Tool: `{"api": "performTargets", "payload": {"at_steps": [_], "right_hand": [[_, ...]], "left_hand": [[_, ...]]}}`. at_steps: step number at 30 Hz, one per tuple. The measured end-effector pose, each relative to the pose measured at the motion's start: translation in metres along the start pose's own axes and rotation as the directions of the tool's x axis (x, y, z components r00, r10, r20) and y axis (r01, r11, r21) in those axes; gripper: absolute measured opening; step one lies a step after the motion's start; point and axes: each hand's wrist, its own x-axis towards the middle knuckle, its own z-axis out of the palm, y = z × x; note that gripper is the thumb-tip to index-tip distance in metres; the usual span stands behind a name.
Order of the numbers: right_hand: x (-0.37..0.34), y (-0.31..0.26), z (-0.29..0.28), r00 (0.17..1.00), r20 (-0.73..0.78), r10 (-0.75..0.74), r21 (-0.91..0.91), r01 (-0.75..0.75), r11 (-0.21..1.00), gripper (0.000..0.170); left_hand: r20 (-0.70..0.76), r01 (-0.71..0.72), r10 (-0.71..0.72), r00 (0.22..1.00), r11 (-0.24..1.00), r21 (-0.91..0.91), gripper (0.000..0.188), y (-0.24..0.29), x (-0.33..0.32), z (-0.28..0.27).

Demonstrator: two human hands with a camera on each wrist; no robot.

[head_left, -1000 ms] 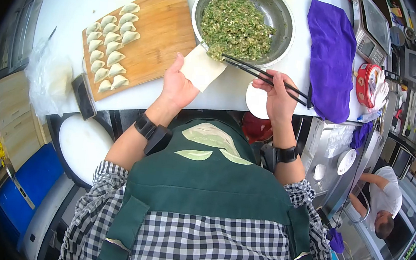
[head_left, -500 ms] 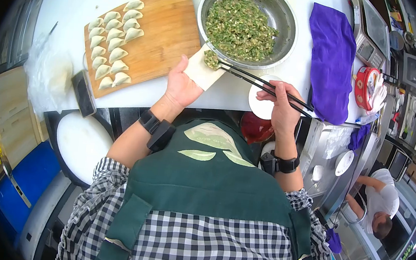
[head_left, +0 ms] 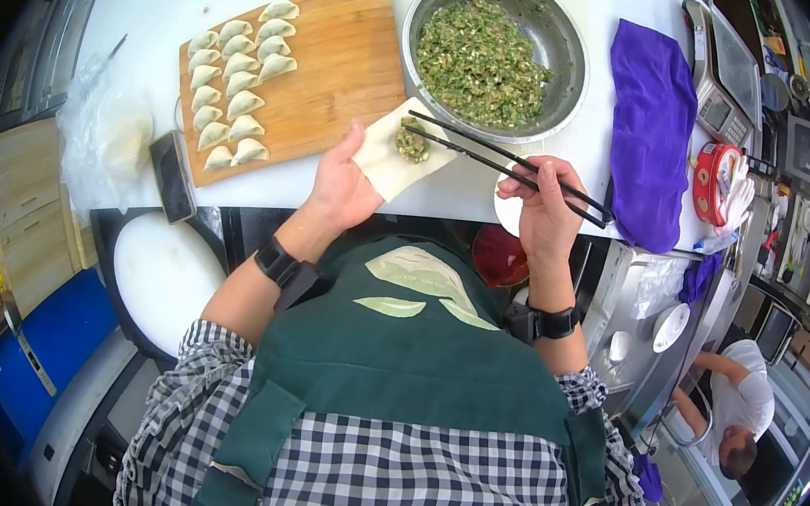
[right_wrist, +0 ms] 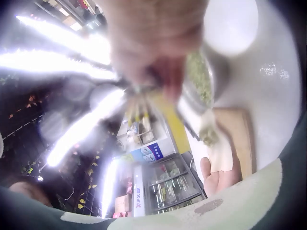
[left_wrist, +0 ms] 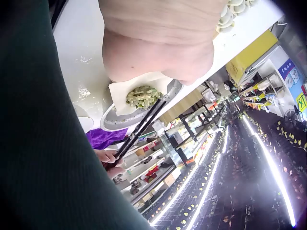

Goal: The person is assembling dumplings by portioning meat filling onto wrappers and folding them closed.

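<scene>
A pale square dough wrapper [head_left: 384, 165] lies across the fingers of my left hand [head_left: 341, 188], whose thumb stands apart from it. On the wrapper sits a lump of green-flecked filling [head_left: 413, 143]. My right hand [head_left: 553, 214] grips a pair of black chopsticks [head_left: 479, 144], their tips at the lump. In the left wrist view the chopsticks [left_wrist: 139, 129] reach the filling [left_wrist: 143, 97] from below. Just beyond the wrapper stands a steel bowl [head_left: 564, 44] with more filling mixture [head_left: 482, 60]. To the left, folded dumplings [head_left: 244, 104] stand in rows on a wooden board [head_left: 344, 72].
A white dish [head_left: 506, 214] is partly hidden by my right hand. Right of the bowl lie a purple cloth [head_left: 646, 130], a scale [head_left: 720, 116] and a red tin [head_left: 712, 185]. A phone [head_left: 173, 177] and plastic bag [head_left: 105, 127] lie left. Another person [head_left: 747, 393] is at far right.
The filling lump has moved from the wrapper's upper corner by the bowl rim toward its middle. My left hand and wrapper have drawn slightly away from the bowl, the chopstick tips staying at the lump.
</scene>
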Motion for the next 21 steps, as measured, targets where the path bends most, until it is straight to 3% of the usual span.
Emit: {"api": "performTargets", "payload": {"at_steps": [6, 9, 11, 12, 14, 18, 20, 21], "right_hand": [[0.008, -0.006, -0.005, 1.0, 0.01, -0.017, 0.015, 0.017, 1.0, 0.023], [0.013, -0.012, -0.007, 0.998, 0.026, -0.063, 0.001, 0.063, 0.998, 0.023], [0.017, -0.014, -0.011, 0.996, 0.03, -0.08, 0.017, 0.079, 0.997, 0.023], [0.02, -0.014, -0.013, 0.995, 0.036, -0.095, 0.033, 0.094, 0.995, 0.023], [0.024, -0.015, -0.019, 0.994, 0.014, -0.106, 0.048, 0.105, 0.993, 0.023], [0.044, -0.018, -0.032, 0.99, 0.023, -0.136, 0.196, 0.128, 0.972, 0.023], [0.058, -0.017, -0.031, 0.971, -0.088, -0.223, 0.065, 0.229, 0.971, 0.021], [0.066, -0.017, -0.025, 0.968, -0.168, -0.188, -0.142, 0.165, 0.976, 0.016]], "left_hand": [[0.172, 0.085, -0.081, 0.982, 0.996, -0.015, 0.069, 0.009, 0.002, 0.02], [0.228, 0.133, -0.112, 0.967, 0.988, -0.08, 0.07, 0.01, 0.007, 0.024], [0.36, 0.221, -0.128, 0.924, 0.947, -0.232, 0.069, 0.011, 0.013, 0.023], [0.361, 0.224, -0.131, 0.923, 0.947, -0.229, 0.069, 0.012, 0.013, 0.026], [0.131, 0.125, -0.116, 0.985, 0.99, -0.066, 0.069, 0.013, 0.012, 0.032], [0.061, 0.076, -0.074, 0.995, 0.996, -0.038, 0.068, 0.019, 0.016, 0.034], [0.06, 0.07, -0.066, 0.996, 0.996, -0.055, 0.067, 0.022, 0.016, 0.032], [0.057, 0.071, -0.068, 0.996, 0.996, -0.054, 0.067, 0.021, 0.014, 0.032]]}}
